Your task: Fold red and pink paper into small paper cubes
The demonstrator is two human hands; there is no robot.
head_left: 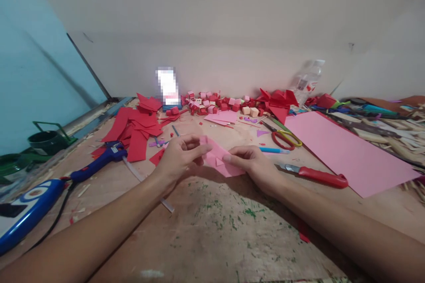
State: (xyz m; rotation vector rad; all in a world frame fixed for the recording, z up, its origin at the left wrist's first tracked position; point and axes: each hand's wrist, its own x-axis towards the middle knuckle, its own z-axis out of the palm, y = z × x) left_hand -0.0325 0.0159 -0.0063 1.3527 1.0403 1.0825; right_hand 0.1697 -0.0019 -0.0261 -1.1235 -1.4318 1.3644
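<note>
Between my two hands, just above the wooden table, is a small piece of pink paper (219, 161) with folds and a little raised flap. My left hand (182, 154) pinches its upper left edge between thumb and fingers. On the other side, my right hand (249, 161) grips the right edge, thumb on top and fingers hidden behind. A blue pen (274, 150) lies just beyond the right hand. Close to that forearm rests a red-handled utility knife (322, 177). Scissors (285, 138) with red and yellow handles lie farther back.
Red paper pieces (139, 126) and a blue glue gun (96, 163) lie at left. Small red and pink cubes (212, 102) line the wall beside a lit phone (168, 86). Rightward are a large pink sheet (348, 150), a plastic bottle (310, 84) and wood strips (392, 126).
</note>
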